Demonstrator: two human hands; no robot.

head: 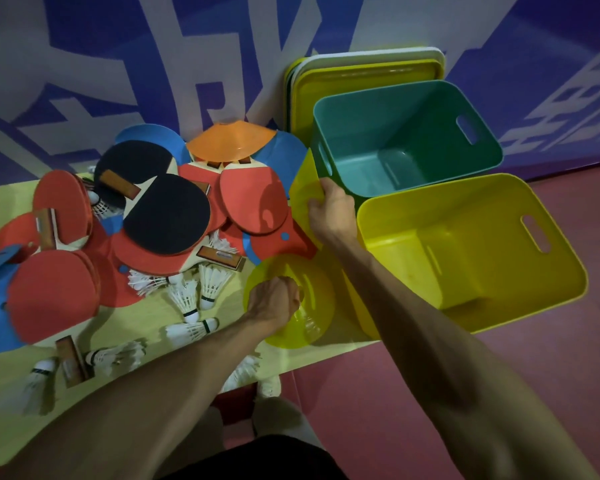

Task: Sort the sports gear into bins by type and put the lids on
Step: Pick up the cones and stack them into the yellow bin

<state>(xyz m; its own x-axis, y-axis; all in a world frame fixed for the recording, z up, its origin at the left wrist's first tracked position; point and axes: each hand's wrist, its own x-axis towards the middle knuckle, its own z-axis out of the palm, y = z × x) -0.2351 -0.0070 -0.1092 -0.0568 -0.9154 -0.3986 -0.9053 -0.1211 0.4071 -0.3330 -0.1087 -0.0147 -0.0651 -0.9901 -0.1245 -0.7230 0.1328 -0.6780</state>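
Observation:
My left hand (274, 301) grips a yellow disc cone (309, 306) lying low on the mat beside the yellow bin (482, 258). My right hand (331, 209) holds a second yellow disc cone (302, 183), tilted up on edge against the corner of the green bin (409, 140). Both bins are open and hold nothing. A heap of red and black table tennis paddles (167, 213) covers the mat's left half, with orange (232, 140), blue and red cones mixed in. White shuttlecocks (187, 299) lie scattered in front of the heap.
Yellow and white lids (368, 69) lean upright against the blue and white wall behind the green bin. The pale yellow mat (146, 327) ends at a red floor (551, 358) to the right and front. My legs show at the bottom.

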